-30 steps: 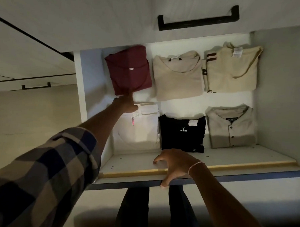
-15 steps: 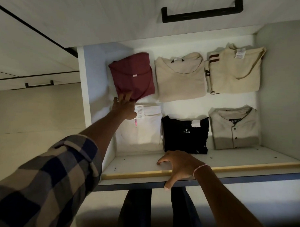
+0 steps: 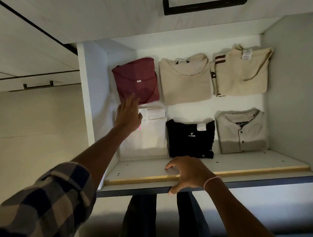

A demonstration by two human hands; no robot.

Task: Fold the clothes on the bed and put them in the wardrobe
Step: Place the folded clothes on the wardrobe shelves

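The white wooden wardrobe shelf (image 3: 258, 163) held six folded garments in two rows. The maroon folded shirt (image 3: 136, 79) lay in the back-left corner, slightly skewed against its neighbours, its long side running front to back. It sat just beyond the left hand (image 3: 127, 115), whose fingers (image 3: 132, 99) were straight and close together, tips touching the shirt's near edge, over the white folded garment (image 3: 149, 136). The right hand (image 3: 187, 172), well apart, clasped the shelf's front lip, thumb beneath.

White wardrobe door (image 3: 85, 15), black handle (image 3: 203, 7), dim light
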